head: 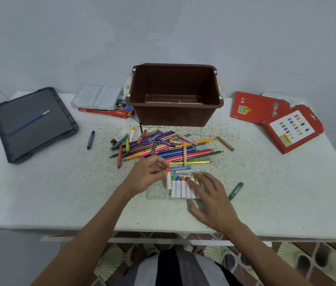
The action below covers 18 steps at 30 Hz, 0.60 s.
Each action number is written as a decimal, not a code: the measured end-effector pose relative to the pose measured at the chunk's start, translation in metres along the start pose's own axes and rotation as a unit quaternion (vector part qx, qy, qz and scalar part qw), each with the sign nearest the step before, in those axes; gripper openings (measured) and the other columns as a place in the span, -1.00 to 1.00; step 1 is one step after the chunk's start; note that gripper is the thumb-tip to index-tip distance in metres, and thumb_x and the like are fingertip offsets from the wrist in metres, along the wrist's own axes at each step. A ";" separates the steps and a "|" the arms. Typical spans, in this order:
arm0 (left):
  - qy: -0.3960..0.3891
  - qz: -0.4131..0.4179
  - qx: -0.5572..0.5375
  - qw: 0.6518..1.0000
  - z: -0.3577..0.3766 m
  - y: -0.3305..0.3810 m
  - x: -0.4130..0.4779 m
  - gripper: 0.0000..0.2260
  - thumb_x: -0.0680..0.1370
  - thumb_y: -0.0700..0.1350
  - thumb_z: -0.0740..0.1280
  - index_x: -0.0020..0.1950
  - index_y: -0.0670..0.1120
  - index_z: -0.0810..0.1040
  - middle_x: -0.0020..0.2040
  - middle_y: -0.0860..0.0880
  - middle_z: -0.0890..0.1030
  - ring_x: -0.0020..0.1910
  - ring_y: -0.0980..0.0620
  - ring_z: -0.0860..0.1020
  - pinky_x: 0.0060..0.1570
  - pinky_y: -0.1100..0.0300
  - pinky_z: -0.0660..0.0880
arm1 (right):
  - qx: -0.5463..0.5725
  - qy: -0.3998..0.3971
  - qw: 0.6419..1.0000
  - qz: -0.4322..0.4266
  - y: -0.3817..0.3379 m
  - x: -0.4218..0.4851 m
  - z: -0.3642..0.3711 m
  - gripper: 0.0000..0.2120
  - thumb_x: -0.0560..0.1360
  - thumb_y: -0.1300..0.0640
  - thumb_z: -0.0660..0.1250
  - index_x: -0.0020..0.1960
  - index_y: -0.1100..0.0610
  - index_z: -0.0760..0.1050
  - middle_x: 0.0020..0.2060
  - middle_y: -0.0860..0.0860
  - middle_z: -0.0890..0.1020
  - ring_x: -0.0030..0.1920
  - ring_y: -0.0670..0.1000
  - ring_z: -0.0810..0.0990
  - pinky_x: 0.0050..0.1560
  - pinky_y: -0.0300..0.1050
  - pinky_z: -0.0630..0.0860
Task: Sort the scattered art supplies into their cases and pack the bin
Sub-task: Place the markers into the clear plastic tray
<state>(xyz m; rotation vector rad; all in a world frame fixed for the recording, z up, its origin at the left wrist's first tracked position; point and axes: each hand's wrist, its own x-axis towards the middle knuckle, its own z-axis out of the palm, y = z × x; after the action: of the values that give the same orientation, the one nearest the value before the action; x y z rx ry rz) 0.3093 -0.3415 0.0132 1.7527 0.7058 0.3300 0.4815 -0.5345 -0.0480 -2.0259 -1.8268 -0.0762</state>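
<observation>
A clear plastic case lies near the table's front, with several white-barrelled markers lined up in it. My left hand pinches an orange-capped white marker at the left end of that row. My right hand rests on the case's right side, its straight fingers pressing on the markers. A pile of coloured pencils and crayons lies scattered behind the case. The brown bin stands open at the back centre.
A grey lid with a blue brush lies at the left. A white tray case sits on a red box. Two red boxes lie at the right. A purple crayon and a green marker lie apart.
</observation>
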 end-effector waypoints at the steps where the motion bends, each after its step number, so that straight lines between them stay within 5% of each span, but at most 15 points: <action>1: -0.007 -0.013 0.010 1.000 0.001 -0.002 -0.001 -0.82 0.51 -0.28 0.43 0.07 -0.11 0.60 0.01 0.00 0.68 0.02 0.13 0.65 0.06 0.26 0.57 | -0.001 -0.001 1.000 0.001 0.000 0.000 0.000 -0.50 0.54 -0.12 0.29 0.39 0.11 0.46 0.37 0.10 0.47 0.41 0.19 0.36 0.37 0.14 0.35; 11: 0.011 0.044 0.203 0.978 0.018 -0.007 -0.015 -0.75 0.55 -0.22 0.39 0.21 -0.02 0.62 -0.02 0.15 0.59 -0.15 0.44 0.52 -0.12 0.60 0.40 | 0.003 0.004 1.000 0.000 -0.001 -0.001 -0.002 -0.49 0.52 -0.12 0.32 0.39 0.11 0.47 0.35 0.10 0.47 0.41 0.18 0.36 0.38 0.11 0.34; 18: 0.033 0.123 0.274 0.953 0.025 -0.024 -0.023 -0.71 0.58 -0.13 0.35 0.30 -0.08 0.58 0.22 0.04 0.54 0.09 0.16 0.54 0.21 0.23 0.48 | 0.004 0.001 1.000 0.001 -0.001 0.000 -0.002 -0.49 0.52 -0.12 0.32 0.39 0.11 0.46 0.36 0.10 0.47 0.41 0.18 0.36 0.37 0.14 0.36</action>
<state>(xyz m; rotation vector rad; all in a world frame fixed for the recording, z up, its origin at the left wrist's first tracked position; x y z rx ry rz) 0.2980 -0.3712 -0.0138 2.3789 0.6660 0.3867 0.4805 -0.5350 -0.0462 -2.0214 -1.8210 -0.0712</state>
